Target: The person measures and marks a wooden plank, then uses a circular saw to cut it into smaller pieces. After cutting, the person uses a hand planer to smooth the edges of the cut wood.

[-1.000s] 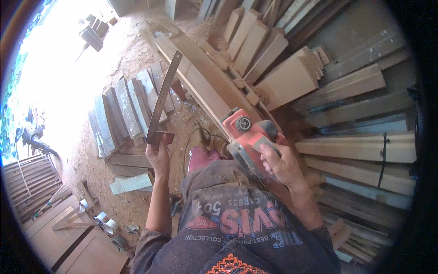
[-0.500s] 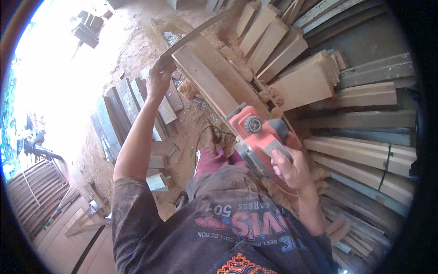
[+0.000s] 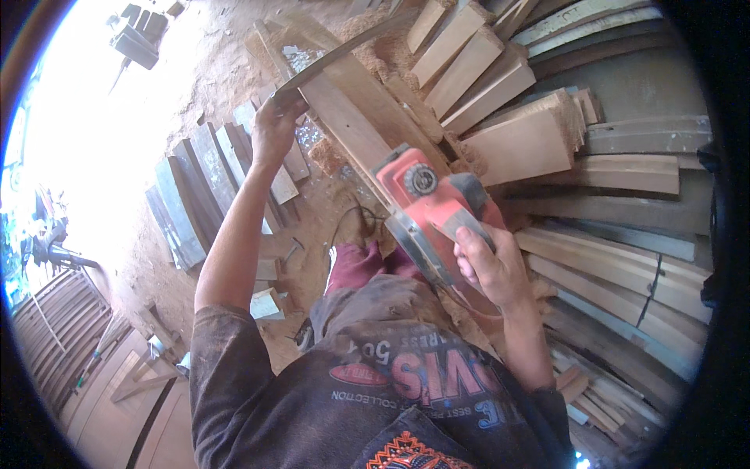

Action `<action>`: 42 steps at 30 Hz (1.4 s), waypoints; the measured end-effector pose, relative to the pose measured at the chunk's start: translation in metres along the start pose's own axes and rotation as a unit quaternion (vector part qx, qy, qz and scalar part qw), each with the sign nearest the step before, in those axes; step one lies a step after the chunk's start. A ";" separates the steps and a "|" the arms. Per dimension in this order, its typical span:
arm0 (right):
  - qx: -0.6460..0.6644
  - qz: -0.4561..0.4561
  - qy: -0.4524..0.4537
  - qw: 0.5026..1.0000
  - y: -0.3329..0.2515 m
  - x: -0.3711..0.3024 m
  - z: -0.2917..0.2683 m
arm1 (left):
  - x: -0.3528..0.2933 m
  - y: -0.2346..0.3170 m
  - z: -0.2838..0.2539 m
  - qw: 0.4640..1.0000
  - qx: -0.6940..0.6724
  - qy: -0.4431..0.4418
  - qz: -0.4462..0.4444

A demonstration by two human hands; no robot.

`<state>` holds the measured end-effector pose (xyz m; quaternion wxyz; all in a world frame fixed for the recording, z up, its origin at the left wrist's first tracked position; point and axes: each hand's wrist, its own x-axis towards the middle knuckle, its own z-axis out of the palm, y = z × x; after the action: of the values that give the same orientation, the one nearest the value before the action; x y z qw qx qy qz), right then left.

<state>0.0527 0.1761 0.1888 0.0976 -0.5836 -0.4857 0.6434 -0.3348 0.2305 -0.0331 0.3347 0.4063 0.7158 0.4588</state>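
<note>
My right hand [image 3: 492, 262] is wrapped round the grey-topped handle of a red electric planer [image 3: 418, 184] with a round black knob. The planer rests along a pale wooden board [image 3: 344, 117], whose near part it hides. My left hand [image 3: 273, 133] is closed on the near end of a long thin strip [image 3: 344, 51], which reaches across the board toward the far right. Whether the strip is wood or metal I cannot tell. Beside the board lies a wider brown plank [image 3: 383, 102], with shavings along its edge.
Several cut timbers [image 3: 469, 70] fan out at the far right, with long planks [image 3: 609, 270] stacked nearer. More boards [image 3: 207, 168] lie on the dusty ground at left. A hammer [image 3: 294, 248] lies by my legs, and a dark cord [image 3: 344, 219] loops near my foot.
The planer and my right hand have shifted slightly left and forward along the board. My left hand stays on the strip with little movement.
</note>
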 end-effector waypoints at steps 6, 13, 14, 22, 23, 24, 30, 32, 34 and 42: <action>0.019 -0.034 -0.015 0.999 -0.039 0.055 0.026 | -0.038 -0.017 -0.024 0.996 -0.055 0.063 -0.021; 0.035 -0.078 -0.025 0.996 -0.094 0.117 0.058 | -0.123 -0.052 -0.070 0.966 -0.103 0.205 -0.118; 0.028 -0.085 -0.027 0.996 -0.102 0.126 0.063 | -0.137 -0.054 -0.077 0.963 -0.117 0.210 -0.122; -0.029 -0.136 -0.049 0.989 -0.173 0.229 0.115 | -0.194 -0.047 -0.104 0.930 -0.147 0.286 -0.179; -0.028 -0.167 -0.054 0.984 -0.181 0.236 0.120 | -0.194 -0.045 -0.103 0.930 -0.159 0.289 -0.165; -0.025 -0.187 -0.052 0.981 -0.186 0.239 0.124 | -0.194 -0.041 -0.102 0.928 -0.161 0.295 -0.161; 0.035 -0.227 -0.088 0.969 -0.131 0.169 0.083 | -0.160 -0.018 -0.095 0.964 -0.112 0.216 -0.106; 0.003 -0.153 -0.046 0.987 -0.095 0.125 0.062 | -0.131 -0.010 -0.084 0.982 -0.085 0.150 -0.072; -0.019 -0.090 -0.007 0.996 -0.063 0.080 0.043 | -0.097 -0.005 -0.062 0.990 -0.060 0.117 -0.043; -0.042 0.031 0.041 0.998 0.010 -0.033 -0.009 | 0.000 0.004 0.004 0.998 0.032 0.023 0.057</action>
<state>0.0745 0.1529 0.2047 0.0723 -0.6277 -0.4896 0.6009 -0.3302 0.2335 -0.0306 0.2783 0.4461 0.7134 0.4633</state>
